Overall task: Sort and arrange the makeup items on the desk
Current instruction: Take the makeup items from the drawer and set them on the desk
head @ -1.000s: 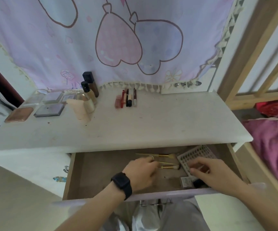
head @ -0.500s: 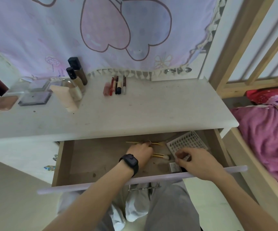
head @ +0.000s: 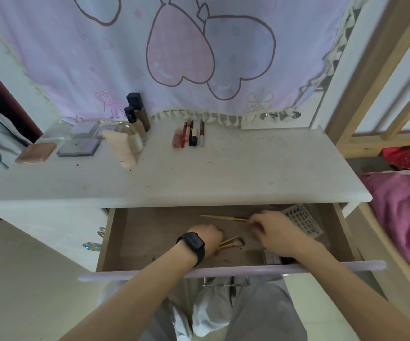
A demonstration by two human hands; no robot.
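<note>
— Lilac curtain (head: 100,57) with heart balloons behind a pale surface (head: 223,173), drawer (head: 150,237) pulled open beneath it. Where are the hands?

— Both are down in the drawer. The left hand (head: 206,238), black watch (head: 194,243) on the wrist, lies knuckles up. Its grip is closed round two gold brushes (head: 229,242), whose handles jut out to the right, a dark tuft at their end.

— And the other?

— The right hand (head: 276,232) reaches toward the back, grip narrowed to a pinch on one end of a long brush (head: 223,217), thin and gold-handled, pointing left. Whether it rests on the drawer floor I cannot tell.

— Anything to read?

— A small box (head: 271,257) by the right wrist has print too small to make out. A grey grid tray (head: 302,221) sits just beyond the right hand.

— Up top?

— Lip pencils (head: 190,134) lie side by side near the curtain. Bottles (head: 137,116) and a pale tube (head: 124,150) are to their left, with flat palettes (head: 76,147) at the far left.
</note>
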